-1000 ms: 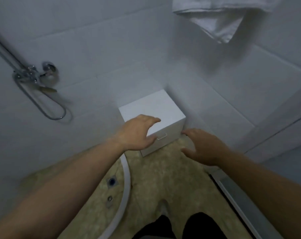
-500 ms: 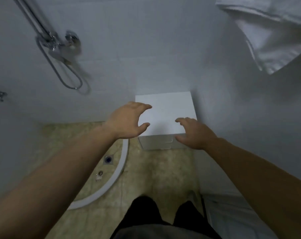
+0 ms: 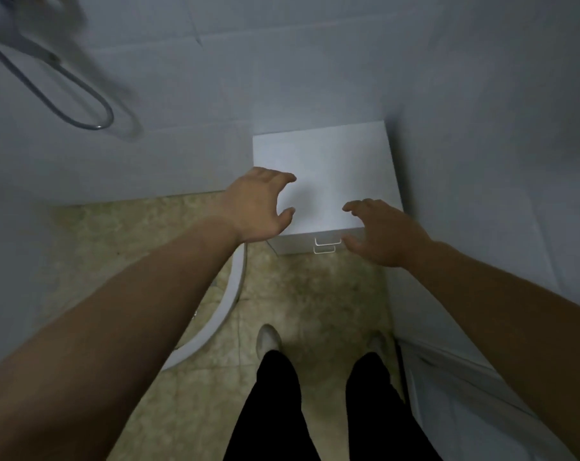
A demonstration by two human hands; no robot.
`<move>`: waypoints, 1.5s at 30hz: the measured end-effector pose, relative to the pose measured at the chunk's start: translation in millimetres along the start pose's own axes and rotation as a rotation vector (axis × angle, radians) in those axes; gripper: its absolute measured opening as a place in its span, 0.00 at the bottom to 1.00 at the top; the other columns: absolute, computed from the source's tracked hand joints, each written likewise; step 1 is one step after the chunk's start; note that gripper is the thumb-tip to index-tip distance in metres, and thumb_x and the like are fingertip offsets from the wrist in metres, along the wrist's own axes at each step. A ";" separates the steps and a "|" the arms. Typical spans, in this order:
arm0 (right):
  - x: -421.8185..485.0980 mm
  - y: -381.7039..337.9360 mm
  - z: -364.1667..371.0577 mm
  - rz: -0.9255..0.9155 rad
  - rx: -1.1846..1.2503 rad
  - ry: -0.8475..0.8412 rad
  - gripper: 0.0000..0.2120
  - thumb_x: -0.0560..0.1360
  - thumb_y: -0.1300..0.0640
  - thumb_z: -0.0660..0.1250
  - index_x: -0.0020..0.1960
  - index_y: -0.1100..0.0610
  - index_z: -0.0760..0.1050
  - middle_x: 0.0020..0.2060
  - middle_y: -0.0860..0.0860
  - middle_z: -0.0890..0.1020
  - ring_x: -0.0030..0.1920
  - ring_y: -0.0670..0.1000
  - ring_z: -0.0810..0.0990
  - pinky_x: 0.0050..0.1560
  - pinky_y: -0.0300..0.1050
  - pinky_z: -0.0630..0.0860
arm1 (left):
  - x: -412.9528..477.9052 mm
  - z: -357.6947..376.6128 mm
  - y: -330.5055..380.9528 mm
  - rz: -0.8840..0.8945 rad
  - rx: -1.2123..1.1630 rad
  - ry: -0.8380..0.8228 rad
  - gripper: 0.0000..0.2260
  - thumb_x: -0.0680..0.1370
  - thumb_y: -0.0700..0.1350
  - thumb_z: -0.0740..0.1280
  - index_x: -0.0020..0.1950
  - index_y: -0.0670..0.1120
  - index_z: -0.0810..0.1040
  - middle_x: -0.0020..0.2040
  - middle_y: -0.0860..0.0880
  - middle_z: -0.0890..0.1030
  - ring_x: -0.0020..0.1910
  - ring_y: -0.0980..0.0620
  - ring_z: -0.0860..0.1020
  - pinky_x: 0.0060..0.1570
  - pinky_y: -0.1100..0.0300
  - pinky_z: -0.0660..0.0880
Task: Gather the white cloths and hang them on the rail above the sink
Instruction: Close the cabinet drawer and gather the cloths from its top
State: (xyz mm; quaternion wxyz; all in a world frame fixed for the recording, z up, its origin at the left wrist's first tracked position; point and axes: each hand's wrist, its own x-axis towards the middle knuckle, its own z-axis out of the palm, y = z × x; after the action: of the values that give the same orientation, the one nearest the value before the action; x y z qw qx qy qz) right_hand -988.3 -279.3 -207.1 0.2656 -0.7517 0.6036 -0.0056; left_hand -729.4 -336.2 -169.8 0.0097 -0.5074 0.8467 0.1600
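White cloths: not in this view, whereabouts cannot be told. Left hand (image 3: 258, 207) open wide, fingers spread and lightly curled, holding nothing, over the front left corner of a small white cabinet (image 3: 328, 154). Right hand (image 3: 381, 234) likewise open and empty at the front right corner, thumb just beside two wire drawer handles (image 3: 326, 245). Contact with the cabinet unclear. Cabinet sits in the corner of the tiled wall (image 3: 315, 61) on a mottled beige floor (image 3: 315, 294). Curved white shower rim (image 3: 215, 314) to the left; blurred hose loop (image 3: 82, 104) above it. Black trousers (image 3: 275, 410), pale shoe (image 3: 268, 339) below
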 end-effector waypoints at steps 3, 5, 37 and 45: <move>30.6 16.8 28.5 0.030 -0.007 -0.035 0.30 0.76 0.41 0.65 0.73 0.51 0.65 0.67 0.51 0.73 0.66 0.52 0.72 0.63 0.52 0.73 | 28.0 49.3 -24.6 0.025 0.017 -0.022 0.27 0.75 0.56 0.63 0.72 0.48 0.69 0.68 0.48 0.75 0.69 0.45 0.67 0.64 0.49 0.70; 49.8 31.5 52.3 0.035 -0.013 -0.067 0.29 0.76 0.42 0.65 0.73 0.51 0.65 0.68 0.50 0.73 0.65 0.52 0.72 0.63 0.50 0.72 | 47.7 84.0 -35.3 0.033 0.016 0.002 0.27 0.74 0.58 0.61 0.71 0.48 0.70 0.66 0.48 0.76 0.68 0.45 0.69 0.62 0.46 0.71; 224.7 184.0 438.3 0.076 -0.262 -0.086 0.31 0.75 0.35 0.57 0.68 0.56 0.71 0.57 0.55 0.80 0.56 0.57 0.78 0.61 0.54 0.70 | 189.1 443.2 -118.0 -0.001 0.207 0.062 0.33 0.78 0.70 0.38 0.79 0.56 0.41 0.81 0.46 0.42 0.79 0.44 0.39 0.74 0.37 0.43; 223.9 180.9 453.1 0.093 -0.286 0.070 0.18 0.76 0.46 0.64 0.52 0.60 0.79 0.42 0.59 0.82 0.43 0.62 0.80 0.51 0.57 0.75 | 192.1 443.1 -118.1 -0.027 0.187 0.055 0.33 0.77 0.71 0.39 0.79 0.59 0.40 0.80 0.47 0.40 0.78 0.45 0.37 0.75 0.38 0.43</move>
State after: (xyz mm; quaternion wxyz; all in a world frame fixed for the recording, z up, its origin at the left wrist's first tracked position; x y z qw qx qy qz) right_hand -942.1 -328.8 -739.6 0.1345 -0.7523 0.6415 0.0664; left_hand -785.3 -427.5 -655.2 0.0360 -0.5197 0.8510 0.0662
